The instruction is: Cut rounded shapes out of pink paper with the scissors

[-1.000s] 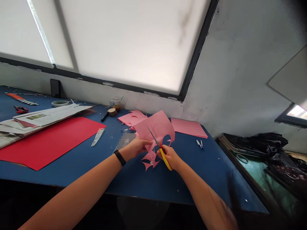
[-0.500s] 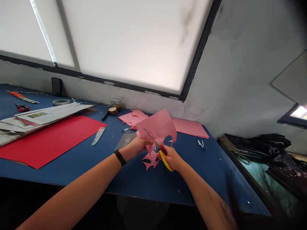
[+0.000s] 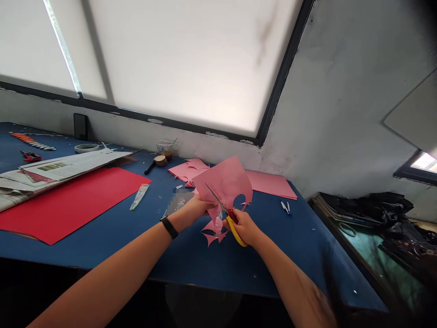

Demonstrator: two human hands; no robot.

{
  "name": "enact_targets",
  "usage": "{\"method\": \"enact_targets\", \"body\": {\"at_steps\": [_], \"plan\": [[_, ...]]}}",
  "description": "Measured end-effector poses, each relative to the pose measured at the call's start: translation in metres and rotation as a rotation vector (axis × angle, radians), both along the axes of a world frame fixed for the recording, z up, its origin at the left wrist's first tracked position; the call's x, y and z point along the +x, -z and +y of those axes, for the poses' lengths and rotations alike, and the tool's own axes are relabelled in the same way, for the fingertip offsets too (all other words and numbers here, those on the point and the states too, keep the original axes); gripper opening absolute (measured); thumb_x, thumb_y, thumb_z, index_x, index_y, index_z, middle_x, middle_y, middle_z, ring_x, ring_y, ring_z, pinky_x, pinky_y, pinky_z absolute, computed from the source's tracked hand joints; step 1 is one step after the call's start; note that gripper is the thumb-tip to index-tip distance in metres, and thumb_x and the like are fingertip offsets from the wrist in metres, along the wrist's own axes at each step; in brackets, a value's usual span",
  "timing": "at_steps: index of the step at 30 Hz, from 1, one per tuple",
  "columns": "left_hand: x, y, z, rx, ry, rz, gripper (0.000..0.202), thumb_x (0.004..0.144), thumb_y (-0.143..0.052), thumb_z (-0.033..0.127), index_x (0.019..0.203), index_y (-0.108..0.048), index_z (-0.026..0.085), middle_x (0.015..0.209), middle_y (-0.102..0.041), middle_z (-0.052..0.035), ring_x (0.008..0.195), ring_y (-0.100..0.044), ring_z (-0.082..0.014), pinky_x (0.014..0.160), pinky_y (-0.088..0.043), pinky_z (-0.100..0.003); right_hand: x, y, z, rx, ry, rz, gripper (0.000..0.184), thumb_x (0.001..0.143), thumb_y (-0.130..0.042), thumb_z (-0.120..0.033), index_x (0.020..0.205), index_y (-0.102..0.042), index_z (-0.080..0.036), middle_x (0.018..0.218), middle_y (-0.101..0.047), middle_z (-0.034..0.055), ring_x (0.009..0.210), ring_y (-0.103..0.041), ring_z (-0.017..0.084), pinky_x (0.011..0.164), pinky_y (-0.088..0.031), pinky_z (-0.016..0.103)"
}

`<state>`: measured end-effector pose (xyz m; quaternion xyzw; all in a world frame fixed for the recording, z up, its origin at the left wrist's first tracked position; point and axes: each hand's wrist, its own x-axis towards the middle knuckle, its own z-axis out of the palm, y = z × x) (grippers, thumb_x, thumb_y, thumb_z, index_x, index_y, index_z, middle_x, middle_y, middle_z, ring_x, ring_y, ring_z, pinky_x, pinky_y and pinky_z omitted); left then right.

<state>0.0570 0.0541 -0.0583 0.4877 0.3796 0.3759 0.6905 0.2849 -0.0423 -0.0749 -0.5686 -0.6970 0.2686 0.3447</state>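
Note:
My left hand (image 3: 195, 209) grips the lower left edge of a pink paper sheet (image 3: 228, 175), which is raised above the table and tilted. Faint circle outlines show on the sheet, and a round piece is cut out at its lower right. In my right hand (image 3: 245, 225) is a pair of scissors (image 3: 235, 231) with yellow and red handles. Their blades lie against the sheet and point up and to the left; whether they are parted I cannot tell. Pink paper scraps (image 3: 214, 230) with curved cuts lie below my hands.
More cut pink paper (image 3: 189, 169) and a pink stack (image 3: 271, 184) lie behind. Red sheets (image 3: 85, 196) and newspapers (image 3: 61, 168) cover the left. A compass-like tool (image 3: 286, 208), a clear cup (image 3: 166, 146) and a tape roll (image 3: 87, 148) rest on the blue table (image 3: 297, 259).
The view has shifted very slightly. Both hands, the pink sheet and the scissors keep almost the same positions.

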Motion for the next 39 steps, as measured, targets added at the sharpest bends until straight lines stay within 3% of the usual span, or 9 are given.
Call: {"method": "enact_targets", "body": {"at_steps": [8,12,18,25,28,30,35,39], "plan": [[-0.003,0.001,0.001,0.021,0.04,-0.011,0.062,0.057,-0.112,0.034,0.112,-0.087,0.022,0.112,-0.09,-0.0098,0.107,-0.084,-0.0346,0.094,-0.069,-0.043,-0.005,-0.01,-0.004,-0.06,0.008,0.174,0.05,0.092,-0.082,-0.068,0.104,-0.069,-0.021,0.093,-0.074,0.0034,0.08,-0.063,0.022,0.077,-0.052,0.037],[-0.005,-0.002,-0.002,0.046,0.072,-0.01,0.052,0.063,-0.113,0.039,0.107,-0.088,0.023,0.113,-0.089,-0.0103,0.101,-0.082,-0.0303,0.09,-0.069,-0.041,-0.004,-0.012,-0.004,-0.029,0.044,0.207,0.051,0.092,-0.082,-0.072,0.098,-0.067,-0.023,0.09,-0.072,0.0046,0.078,-0.063,0.023,0.075,-0.053,0.039],[-0.006,-0.006,-0.007,0.1,0.076,0.017,0.044,0.067,-0.113,0.044,0.09,-0.083,0.021,0.091,-0.081,-0.0057,0.08,-0.07,-0.0218,0.067,-0.058,-0.033,-0.002,-0.013,-0.002,0.012,0.067,0.223,0.047,0.089,-0.082,-0.07,0.097,-0.069,-0.025,0.089,-0.073,0.0048,0.083,-0.067,0.026,0.079,-0.06,0.042],[-0.002,-0.008,-0.008,0.139,0.085,-0.015,0.051,0.061,-0.114,0.047,0.072,-0.074,0.017,0.077,-0.07,-0.0038,0.074,-0.065,-0.0174,0.075,-0.06,-0.033,0.005,-0.009,0.005,0.111,0.18,0.142,0.055,0.088,-0.076,-0.079,0.086,-0.063,-0.026,0.08,-0.065,0.0034,0.075,-0.057,0.023,0.07,-0.051,0.038],[-0.001,-0.008,-0.009,0.138,0.048,-0.038,0.05,0.06,-0.116,0.04,0.079,-0.076,0.016,0.082,-0.074,-0.0043,0.079,-0.07,-0.0183,0.081,-0.064,-0.034,0.008,-0.009,0.008,0.129,0.192,0.096,0.055,0.087,-0.074,-0.079,0.084,-0.062,-0.026,0.076,-0.063,0.0025,0.072,-0.054,0.022,0.071,-0.05,0.039],[0.0,-0.006,-0.008,0.153,0.047,-0.057,0.048,0.062,-0.115,0.035,0.087,-0.079,0.015,0.088,-0.078,-0.0062,0.082,-0.073,-0.0191,0.083,-0.065,-0.035,0.009,-0.008,0.011,0.158,0.222,0.092,0.055,0.087,-0.074,-0.08,0.082,-0.06,-0.027,0.074,-0.061,0.0021,0.072,-0.053,0.022,0.07,-0.049,0.039],[-0.001,0.005,-0.001,0.269,-0.006,0.014,0.036,0.073,-0.108,0.034,0.085,-0.079,0.016,0.085,-0.076,-0.007,0.08,-0.071,-0.0199,0.073,-0.061,-0.033,0.014,-0.006,0.016,0.176,0.247,0.127,0.059,0.085,-0.074,-0.084,0.084,-0.059,-0.027,0.078,-0.064,0.0023,0.072,-0.054,0.021,0.072,-0.05,0.039],[-0.001,0.012,0.005,0.328,-0.081,-0.011,0.034,0.074,-0.106,0.033,0.078,-0.075,0.02,0.084,-0.074,-0.0053,0.078,-0.067,-0.0196,0.072,-0.058,-0.034,0.019,-0.005,0.019,0.203,0.264,0.035,0.059,0.09,-0.074,-0.083,0.084,-0.057,-0.027,0.077,-0.064,0.0025,0.074,-0.053,0.022,0.07,-0.046,0.038]]}}
